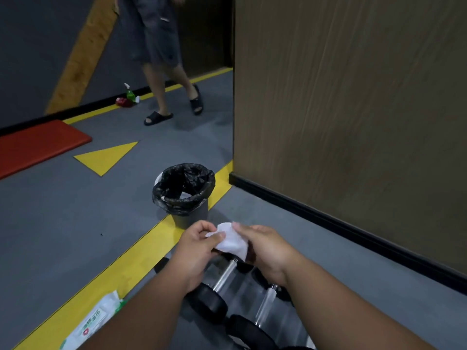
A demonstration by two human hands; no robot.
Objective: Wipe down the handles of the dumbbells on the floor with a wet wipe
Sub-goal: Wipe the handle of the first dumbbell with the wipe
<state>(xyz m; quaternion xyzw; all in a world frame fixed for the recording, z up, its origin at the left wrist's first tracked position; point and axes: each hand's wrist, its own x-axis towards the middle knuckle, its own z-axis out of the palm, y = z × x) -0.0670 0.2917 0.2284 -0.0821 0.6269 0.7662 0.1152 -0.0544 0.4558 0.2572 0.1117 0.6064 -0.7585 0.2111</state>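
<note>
Grey gym floor w/ yellow stripe. Left hand (195, 251) & right hand (262, 248) both pinch wet wipe (232, 238) mid-frame; dumbbells (225, 276) directly below, handles running lower-right to upper-left, both hands equally near.

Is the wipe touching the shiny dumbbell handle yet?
Apart. The head view shows the wet wipe held up in both hands, above the dumbbell handle, with dark space between them.

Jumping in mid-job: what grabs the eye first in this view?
The white wipe at centre, pinched between the left hand and right hand above two dumbbells on the grey floor. Just beyond stands a bin with a black liner on the yellow stripe. Far back, a person's legs in black sandals.
</note>
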